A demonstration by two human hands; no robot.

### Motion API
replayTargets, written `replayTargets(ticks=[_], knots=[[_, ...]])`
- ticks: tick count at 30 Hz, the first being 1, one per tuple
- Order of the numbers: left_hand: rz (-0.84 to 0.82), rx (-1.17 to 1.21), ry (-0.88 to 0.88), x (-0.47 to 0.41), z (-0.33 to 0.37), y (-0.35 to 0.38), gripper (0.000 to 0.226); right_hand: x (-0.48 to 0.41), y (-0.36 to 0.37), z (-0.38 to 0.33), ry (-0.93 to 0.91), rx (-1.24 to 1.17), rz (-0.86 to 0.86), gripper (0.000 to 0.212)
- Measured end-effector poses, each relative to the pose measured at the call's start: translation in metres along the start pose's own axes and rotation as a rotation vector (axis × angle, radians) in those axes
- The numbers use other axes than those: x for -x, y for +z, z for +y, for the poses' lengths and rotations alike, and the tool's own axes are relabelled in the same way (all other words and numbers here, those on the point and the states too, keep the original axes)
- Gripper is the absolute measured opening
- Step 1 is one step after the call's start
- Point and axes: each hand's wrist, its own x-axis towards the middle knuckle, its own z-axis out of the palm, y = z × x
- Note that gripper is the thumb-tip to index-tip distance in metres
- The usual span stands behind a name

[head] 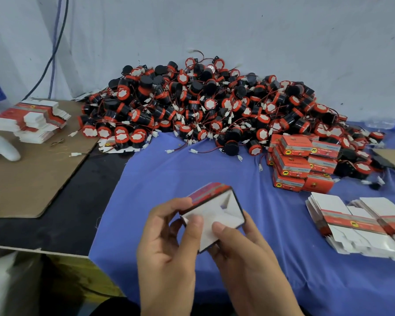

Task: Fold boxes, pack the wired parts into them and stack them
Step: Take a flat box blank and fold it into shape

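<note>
At lower centre both thumbs press the white flap of a half-formed box (212, 213), left hand (167, 254) and right hand (249, 258) pinching its sides; uneven thumb pressure could crease the flap, or leave it untucked.

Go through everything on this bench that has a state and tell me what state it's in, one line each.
Box in hands: half folded, open, empty.
Left hand: gripping the box.
Right hand: gripping the box.
Finished boxes: closed, stacked.
Flat blanks on the right: unfolded.
Flat blanks on the left: unfolded.
Wired parts: loose, heaped.
</note>
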Motion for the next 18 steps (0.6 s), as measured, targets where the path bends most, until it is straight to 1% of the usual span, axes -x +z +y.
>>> replayTargets(ticks=[1, 4, 7, 9, 12, 14, 16, 18], knots=[[-0.007, -0.027, -0.002, 0.001, 0.000, 0.000, 0.029, 0.000, 0.000, 0.000, -0.010, 0.019, -0.008, 0.074], [-0.017, -0.089, 0.001, 0.005, -0.001, -0.001, 0.034, -0.003, -0.002, 0.003, -0.112, 0.029, 0.075, 0.074], [-0.011, -0.187, 0.020, 0.009, -0.003, -0.001, 0.049, -0.005, 0.000, 0.009, -0.205, 0.136, 0.151, 0.069], [-0.004, -0.239, 0.046, 0.011, -0.004, 0.000, 0.054, -0.005, 0.000, 0.013, -0.229, 0.172, 0.198, 0.065], [-0.021, -0.312, 0.066, 0.014, -0.005, 0.000, 0.051, -0.004, -0.001, 0.014, -0.227, 0.194, 0.237, 0.064], [-0.038, -0.332, 0.032, 0.013, -0.005, -0.001, 0.050, -0.004, -0.002, 0.011, -0.220, 0.185, 0.202, 0.065], [-0.053, -0.292, -0.044, 0.012, -0.005, -0.002, 0.046, -0.003, -0.003, 0.005, -0.188, 0.173, 0.128, 0.065], [-0.108, -0.292, -0.094, 0.011, -0.004, -0.004, 0.041, -0.001, -0.006, -0.002, -0.166, 0.168, 0.040, 0.070]])
